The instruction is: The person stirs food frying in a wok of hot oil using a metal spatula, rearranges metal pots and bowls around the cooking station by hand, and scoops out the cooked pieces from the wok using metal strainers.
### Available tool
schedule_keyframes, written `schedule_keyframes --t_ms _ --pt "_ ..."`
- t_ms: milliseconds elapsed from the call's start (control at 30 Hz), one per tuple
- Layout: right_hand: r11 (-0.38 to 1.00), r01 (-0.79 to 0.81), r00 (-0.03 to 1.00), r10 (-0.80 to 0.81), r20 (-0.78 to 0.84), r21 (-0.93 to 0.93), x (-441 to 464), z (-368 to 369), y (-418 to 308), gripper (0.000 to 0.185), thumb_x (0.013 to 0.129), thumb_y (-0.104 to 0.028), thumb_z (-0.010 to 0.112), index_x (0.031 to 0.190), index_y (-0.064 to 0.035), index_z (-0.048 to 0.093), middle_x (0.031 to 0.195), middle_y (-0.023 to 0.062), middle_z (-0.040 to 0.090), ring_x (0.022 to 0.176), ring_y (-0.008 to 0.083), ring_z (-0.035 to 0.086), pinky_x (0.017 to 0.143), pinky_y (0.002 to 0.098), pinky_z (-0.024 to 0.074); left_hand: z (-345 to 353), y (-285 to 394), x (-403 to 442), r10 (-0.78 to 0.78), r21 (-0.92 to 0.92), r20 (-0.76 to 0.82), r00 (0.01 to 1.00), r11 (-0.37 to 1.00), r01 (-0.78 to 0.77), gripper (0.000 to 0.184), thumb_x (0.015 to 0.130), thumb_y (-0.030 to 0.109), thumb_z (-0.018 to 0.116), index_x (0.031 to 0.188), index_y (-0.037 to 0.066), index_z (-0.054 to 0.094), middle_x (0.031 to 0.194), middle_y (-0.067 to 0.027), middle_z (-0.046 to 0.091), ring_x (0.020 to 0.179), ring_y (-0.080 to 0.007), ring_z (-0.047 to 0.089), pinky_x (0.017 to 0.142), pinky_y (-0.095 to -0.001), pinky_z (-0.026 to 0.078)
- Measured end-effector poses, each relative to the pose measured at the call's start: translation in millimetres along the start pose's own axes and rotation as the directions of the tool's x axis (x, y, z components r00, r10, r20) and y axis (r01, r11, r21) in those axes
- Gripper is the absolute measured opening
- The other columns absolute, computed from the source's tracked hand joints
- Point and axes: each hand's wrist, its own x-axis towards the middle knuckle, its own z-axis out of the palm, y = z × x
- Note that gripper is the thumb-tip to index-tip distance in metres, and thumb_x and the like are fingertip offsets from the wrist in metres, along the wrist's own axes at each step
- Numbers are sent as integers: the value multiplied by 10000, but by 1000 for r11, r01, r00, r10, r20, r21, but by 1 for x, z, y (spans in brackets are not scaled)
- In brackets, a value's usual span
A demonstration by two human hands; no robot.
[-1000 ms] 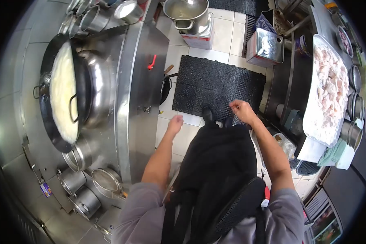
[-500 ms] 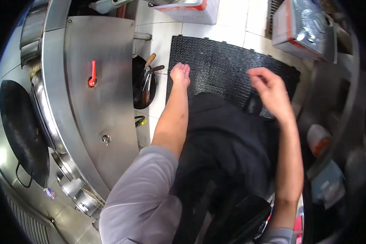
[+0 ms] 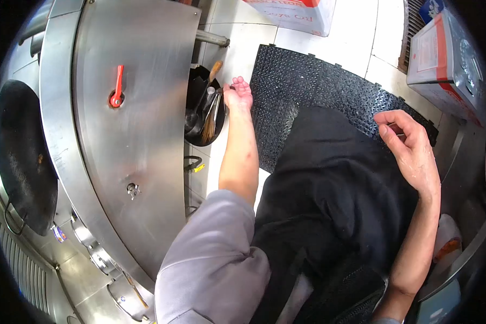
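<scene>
My left hand is palm up with its fingers apart, beside a black wok on the floor. A dark handle end from the wok shows against its thumb side; I cannot tell whether it is gripped. In the wok lie a brush with a wooden handle, bristles and metal utensils. My right hand hangs over the black floor mat, thumb and curved fingers apart, with nothing seen in it.
A steel counter front with a red valve lever and a small tap knob runs along the left. Another wok sits beyond it. Cartons stand on the tiles: one ahead, one at right. A pipe juts out.
My left hand has come up to the handle at the floor wok, its fingers spreading. The view has shifted left and closer, and my right hand sits lower and further right.
</scene>
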Motion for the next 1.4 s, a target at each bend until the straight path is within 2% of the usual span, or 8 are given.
schedule_keyframes --t_ms 233,467,567,667,867,1133,1267,1400 --pt "986 46 997 -36 64 -161 32 5 -11 195 922 -105 617 1068 21 647 929 137 669 797 207 626 725 328 494 14 3 -111 -47 34 127 991 998 43 345 1012 364 478 925 40 563 936 -51 662 913 -193 639 766 -332 503" --pt "979 84 990 -62 124 -187 53 13 -3 189 898 -76 633 1054 29 648 941 169 661 830 268 641 748 360 499 26 38 -190 -66 15 224 972 998 64 226 946 287 585 942 62 605 873 -27 632 807 -160 595 738 -299 490" --pt "969 124 985 -94 147 -213 62 17 4 180 886 -63 635 1042 27 651 938 176 658 854 293 644 754 379 501 14 51 -224 -113 167 190 975 983 81 177 926 272 623 936 97 599 847 -1 627 757 -145 600 666 -273 502" --pt "961 157 978 -121 167 -226 69 20 4 176 883 -61 630 1036 23 658 931 177 663 860 315 647 767 395 505 -2 66 -252 -180 342 50 982 927 152 245 959 333 585 925 91 577 834 -18 662 783 -176 656 672 -279 516" --pt "952 192 969 -146 199 -239 78 27 -1 181 886 -67 618 1031 33 660 948 192 676 881 333 659 793 396 509 -12 92 -294 -162 571 28 986 812 117 290 990 365 526 955 78 552 856 -74 680 821 -203 688 709 -306 544" --pt "942 232 953 -169 253 -242 91 38 3 186 894 -77 616 1033 38 662 956 209 683 878 339 665 792 400 516 -50 103 -278 -244 924 -132 961 321 208 273 1025 298 472 1044 31 529 1084 -193 690 920 -253 701 757 -415 605" --pt "936 249 950 -186 251 -249 92 41 1 188 893 -81 620 1034 36 665 956 211 687 865 337 667 785 404 519 -94 107 -221 -398 627 -126 909 678 383 235 1016 270 524 1024 37 552 1005 -135 678 898 -237 685 723 -372 610" --pt "942 214 952 -142 272 -258 95 44 7 182 890 -79 621 1022 37 668 956 211 690 858 334 668 779 403 522 -98 109 -176 -379 583 -113 919 723 370 230 989 254 579 1005 25 562 761 -15 588 627 -103 546 514 -233 446"
